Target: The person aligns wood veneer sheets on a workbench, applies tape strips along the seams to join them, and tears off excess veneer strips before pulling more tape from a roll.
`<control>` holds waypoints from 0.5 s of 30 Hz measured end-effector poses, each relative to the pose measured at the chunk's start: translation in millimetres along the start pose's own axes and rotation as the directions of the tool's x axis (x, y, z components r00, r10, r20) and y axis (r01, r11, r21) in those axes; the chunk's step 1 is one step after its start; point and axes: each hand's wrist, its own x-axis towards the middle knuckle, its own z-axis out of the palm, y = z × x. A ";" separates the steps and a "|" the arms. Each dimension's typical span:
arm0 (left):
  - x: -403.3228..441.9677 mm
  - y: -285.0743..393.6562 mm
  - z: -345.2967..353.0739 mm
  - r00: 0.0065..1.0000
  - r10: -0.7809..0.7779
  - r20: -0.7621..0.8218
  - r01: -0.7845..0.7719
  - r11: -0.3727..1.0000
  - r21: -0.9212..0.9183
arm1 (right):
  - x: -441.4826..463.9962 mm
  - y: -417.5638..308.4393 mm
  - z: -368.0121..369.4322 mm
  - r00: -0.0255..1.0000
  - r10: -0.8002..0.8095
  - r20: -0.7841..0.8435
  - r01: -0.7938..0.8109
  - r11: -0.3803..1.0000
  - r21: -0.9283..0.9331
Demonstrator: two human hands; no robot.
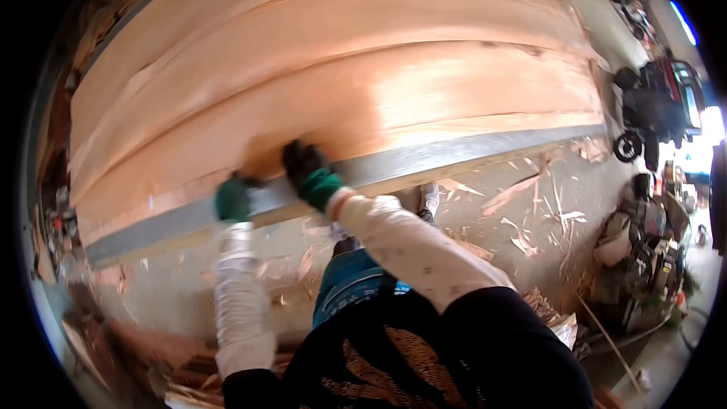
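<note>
Thin sheets of wood veneer [318, 79] lie overlapping on a long table, their near edge running beside a grey metal strip [424, 163]. My right hand [309, 172], in a green and black glove, rests on the near veneer by the strip, its dark fingers laid on the surface. To its left, my left hand [233, 198], gloved the same way, is over the strip at the veneer's edge. Motion blurs the left hand, and its fingers are hard to make out. I see no tool in either hand.
Torn veneer strips [522, 189] litter the concrete floor below the table's near edge. More wood scraps [204, 379] are heaped at the lower left. On the right stand a dark wheeled vehicle [659, 106] and a pile of mixed equipment [644, 257].
</note>
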 end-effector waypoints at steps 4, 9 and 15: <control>-1.3 4.1 -83.4 0.979 -0.185 0.085 0.203 0.909 -0.364 | 23.5 60.0 -104.0 0.953 -0.195 0.233 0.131 0.956 0.263; -112.4 -4.5 -29.4 0.781 -0.436 0.447 0.623 0.592 -0.512 | -57.6 266.7 -173.1 1.000 -0.010 0.022 -0.001 0.902 0.431; -202.7 206.0 113.6 0.831 -0.311 0.462 0.556 0.482 -0.677 | -123.2 452.2 -231.5 0.962 0.076 0.263 -0.166 0.927 0.337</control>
